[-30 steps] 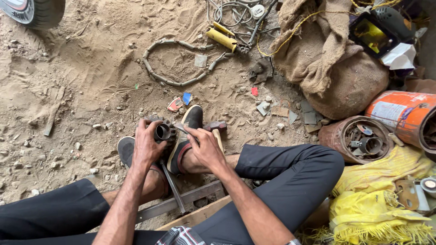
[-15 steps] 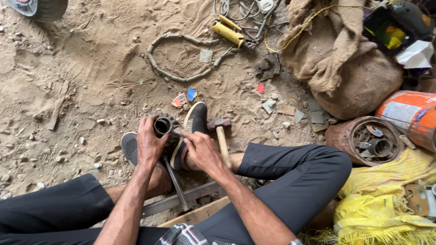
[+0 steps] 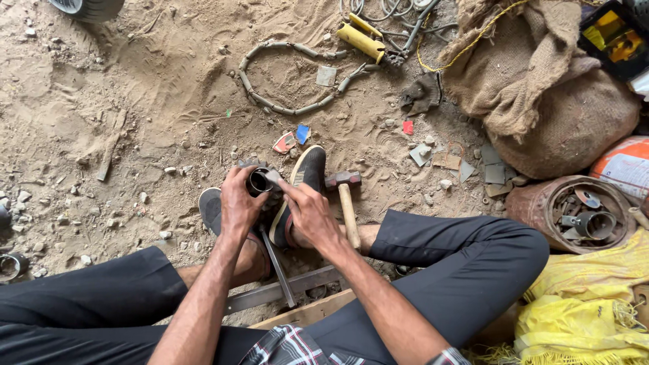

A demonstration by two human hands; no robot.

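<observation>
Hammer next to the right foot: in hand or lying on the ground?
Lying on the ground. The hammer rests flat on the sand beside the shoe, wooden handle toward the person; both the left hand and right hand are on the short metal tube.

From here I can't see what my left hand (image 3: 238, 203) covers under the short pipe (image 3: 260, 180), and the tyre (image 3: 88, 7) and orange drum (image 3: 625, 169) run off frame

left hand (image 3: 238, 203) grips short metal tube (image 3: 260, 180) w/ right hand (image 3: 312, 211) fingers at its rim, over black shoes (image 3: 304, 177). hammer (image 3: 346, 196) lies just right on sandy floor (image 3: 135, 108); burlap sack (image 3: 541, 88) far right.
</observation>
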